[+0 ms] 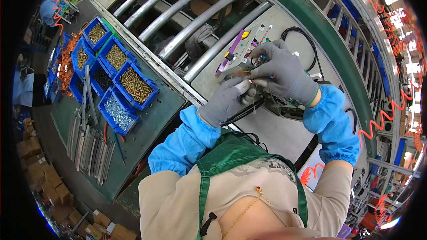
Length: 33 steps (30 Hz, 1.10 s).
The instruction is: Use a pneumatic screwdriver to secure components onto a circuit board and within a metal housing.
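Observation:
Both my hands wear grey gloves and meet over an electrical unit with a pale metal panel (pixel 250 50). My left hand (pixel 226 101) is closed, its thumb and fingertips pinched by a tiny white-and-red piece (pixel 251 81), perhaps a wire end. My right hand (pixel 287 73) reaches in from the other side, its bent fingers closed at the same small piece. A purple strip (pixel 230 53) with black and yellow parts runs along the panel. Thin coloured wires and part of a circuit board show around and below my fingers; much of the unit is hidden by my hands.
A black cable (pixel 315 46) loops on the grey work surface (pixel 284 129). Metal rollers (pixel 193 22) lie beyond at the left. Blue bins (pixel 135 84) of screws and small fasteners stand on a green bench, beside stacked metal strips (pixel 91 153). A green belt (pixel 331 35) passes at right.

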Tool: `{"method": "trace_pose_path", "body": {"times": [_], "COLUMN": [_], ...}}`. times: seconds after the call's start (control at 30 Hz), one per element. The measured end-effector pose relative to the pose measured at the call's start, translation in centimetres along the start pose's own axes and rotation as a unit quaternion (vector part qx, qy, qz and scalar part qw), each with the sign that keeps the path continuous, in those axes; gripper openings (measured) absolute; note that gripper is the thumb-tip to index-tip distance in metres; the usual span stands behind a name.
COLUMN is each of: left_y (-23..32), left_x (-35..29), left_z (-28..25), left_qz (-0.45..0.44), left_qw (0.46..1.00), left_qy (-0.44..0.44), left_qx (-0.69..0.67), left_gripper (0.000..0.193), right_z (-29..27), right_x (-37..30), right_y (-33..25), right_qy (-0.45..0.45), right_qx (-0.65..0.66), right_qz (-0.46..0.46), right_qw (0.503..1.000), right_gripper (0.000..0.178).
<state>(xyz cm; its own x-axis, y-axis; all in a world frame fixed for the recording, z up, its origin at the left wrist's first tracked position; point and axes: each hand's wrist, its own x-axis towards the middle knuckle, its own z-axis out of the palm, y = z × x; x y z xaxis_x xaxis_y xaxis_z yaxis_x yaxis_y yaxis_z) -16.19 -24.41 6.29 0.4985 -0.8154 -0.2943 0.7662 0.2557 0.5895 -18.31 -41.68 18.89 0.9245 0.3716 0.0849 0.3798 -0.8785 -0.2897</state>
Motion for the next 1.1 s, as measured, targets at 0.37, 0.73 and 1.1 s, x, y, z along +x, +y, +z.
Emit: {"method": "trace_pose_path", "body": {"times": [0.37,0.73,1.1], "left_y": [0.7,0.4,-0.1], "left_x": [0.1,0.4,0.6], "left_z": [-0.8,-0.5,-1.0], "left_qz": [0.097,0.052,0.122], "left_qw": [0.980,0.995,0.965], "left_qy": [-0.020,0.003,-0.004], "left_qx": [0.170,0.087,0.232], "left_gripper": [0.032,0.035,0.037], "right_z": [1.8,2.4,1.6], "right_x": [0.9,1.0,1.5], "right_y": [0.6,0.0,-0.6], "right_qy": [0.068,0.090,0.039], "right_qx": [-0.043,-0.043,-0.081], "right_qz": [0.075,0.047,0.029], "right_qw": [0.994,0.994,0.996], "right_gripper": [0.009,0.007,0.025]}}
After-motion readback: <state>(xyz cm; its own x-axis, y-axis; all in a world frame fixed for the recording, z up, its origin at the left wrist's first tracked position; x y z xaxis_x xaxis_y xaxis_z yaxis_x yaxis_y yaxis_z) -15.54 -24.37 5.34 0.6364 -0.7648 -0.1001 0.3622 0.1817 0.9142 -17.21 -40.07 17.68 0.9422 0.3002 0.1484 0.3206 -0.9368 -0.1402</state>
